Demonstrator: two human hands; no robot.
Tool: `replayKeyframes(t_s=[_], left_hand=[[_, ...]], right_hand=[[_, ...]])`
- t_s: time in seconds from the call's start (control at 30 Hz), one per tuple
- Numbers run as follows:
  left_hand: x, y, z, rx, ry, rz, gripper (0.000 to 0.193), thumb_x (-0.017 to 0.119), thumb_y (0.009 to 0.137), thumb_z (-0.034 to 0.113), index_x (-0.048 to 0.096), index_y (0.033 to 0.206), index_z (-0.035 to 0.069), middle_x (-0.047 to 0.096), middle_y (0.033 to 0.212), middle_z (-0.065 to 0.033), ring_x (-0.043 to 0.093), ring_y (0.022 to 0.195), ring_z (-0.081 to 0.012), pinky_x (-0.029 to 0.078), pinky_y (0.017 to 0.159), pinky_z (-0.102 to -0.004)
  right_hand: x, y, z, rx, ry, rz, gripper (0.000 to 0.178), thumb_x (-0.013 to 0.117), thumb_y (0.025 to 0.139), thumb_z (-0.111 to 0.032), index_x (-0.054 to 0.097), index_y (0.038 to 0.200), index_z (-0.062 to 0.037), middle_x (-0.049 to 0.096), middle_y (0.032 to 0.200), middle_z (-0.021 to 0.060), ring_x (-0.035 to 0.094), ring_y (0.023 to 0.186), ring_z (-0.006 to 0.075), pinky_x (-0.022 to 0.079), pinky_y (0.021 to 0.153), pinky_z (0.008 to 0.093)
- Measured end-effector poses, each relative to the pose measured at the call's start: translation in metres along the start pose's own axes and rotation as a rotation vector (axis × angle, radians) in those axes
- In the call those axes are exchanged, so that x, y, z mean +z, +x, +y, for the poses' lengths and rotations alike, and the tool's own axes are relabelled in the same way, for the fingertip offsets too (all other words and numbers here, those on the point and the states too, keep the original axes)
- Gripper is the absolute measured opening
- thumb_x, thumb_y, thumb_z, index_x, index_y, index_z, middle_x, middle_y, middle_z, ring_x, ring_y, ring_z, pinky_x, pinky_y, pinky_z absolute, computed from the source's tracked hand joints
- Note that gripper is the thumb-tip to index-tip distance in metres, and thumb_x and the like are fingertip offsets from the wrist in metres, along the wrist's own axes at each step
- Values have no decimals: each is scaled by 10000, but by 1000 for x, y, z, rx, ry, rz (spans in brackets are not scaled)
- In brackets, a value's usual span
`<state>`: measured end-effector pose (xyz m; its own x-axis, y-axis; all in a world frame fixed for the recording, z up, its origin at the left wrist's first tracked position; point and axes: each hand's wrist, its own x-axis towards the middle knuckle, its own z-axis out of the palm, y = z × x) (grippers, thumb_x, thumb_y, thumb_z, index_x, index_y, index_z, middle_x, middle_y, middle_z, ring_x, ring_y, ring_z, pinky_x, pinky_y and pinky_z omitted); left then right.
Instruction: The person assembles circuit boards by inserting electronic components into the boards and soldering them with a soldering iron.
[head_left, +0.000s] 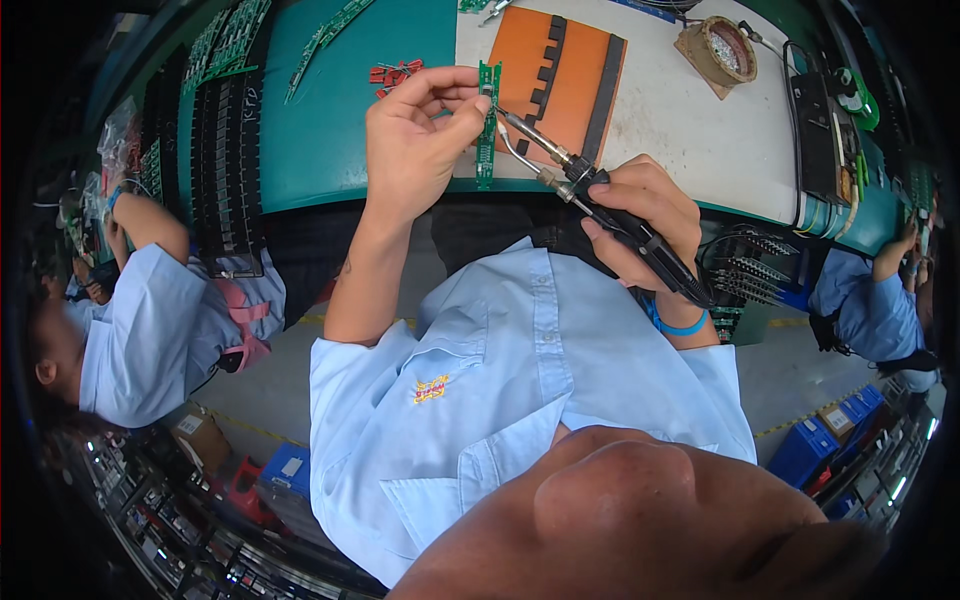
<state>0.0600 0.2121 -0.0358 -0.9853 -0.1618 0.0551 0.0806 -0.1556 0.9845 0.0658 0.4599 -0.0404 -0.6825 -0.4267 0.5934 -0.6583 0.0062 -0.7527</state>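
From far off, I see the left hand [415,140] pinch a thin green board [487,152] at the top middle of the frame, while the right hand [652,215] grips a soldering iron [577,172], tip right by it. I guess the board is partly done; I can't tell what is left.

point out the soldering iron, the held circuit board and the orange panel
Soldering iron [578,169], head view: black collar before handle
Green circuit board [487,136], head view: its middle
Orange panel [577,86], head view: surface between its black strips
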Motion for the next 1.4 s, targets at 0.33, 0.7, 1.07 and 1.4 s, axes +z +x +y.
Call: replayKeyframes(t_s=[0.33, 0.7, 1.07, 1.4], left_hand=[[-2, 1, 0, -2, -30, 7, 268, 721, 849, -77, 666, 1111, -81, 671, 930, -109, 604, 812, -115, 540, 689, -185], [-8, 18, 8, 52, 90, 40, 260, 742, 869, -7, 699, 1122, -50, 692, 896, -98, 606, 747, -104, 498, 605, -179], [-19, 174, 23, 65, 1093, -103, 270, 675, 862, 54, 716, 1109, -47, 742, 903, -108, 672, 750, -190, 534, 673, -291], [-52, 150, 23, 253, 1059, -81, 256, 691, 848, 55, 726, 1071, -66, 746, 849, -108, 676, 721, -190, 541, 673, -288]], right_hand=[[-11, -2, 0, 3, -26, 56, 427, 754, 650, 67, 730, 1072, 7, 690, 940, 114, 591, 764, 213, 490, 695, 295], [-75, -10, 48, 294, -346, 580, 446, 748, 803, -7, 653, 1240, -1, 691, 1052, 141, 627, 845, 196, 523, 794, 303], [-68, -20, 50, 335, -381, 626, 461, 750, 851, -46, 616, 1292, -18, 676, 1075, 113, 626, 840, 163, 523, 802, 287], [-69, -26, 48, 340, -426, 596, 432, 719, 890, -61, 604, 1302, -1, 686, 1083, 122, 639, 870, 170, 527, 819, 287]])
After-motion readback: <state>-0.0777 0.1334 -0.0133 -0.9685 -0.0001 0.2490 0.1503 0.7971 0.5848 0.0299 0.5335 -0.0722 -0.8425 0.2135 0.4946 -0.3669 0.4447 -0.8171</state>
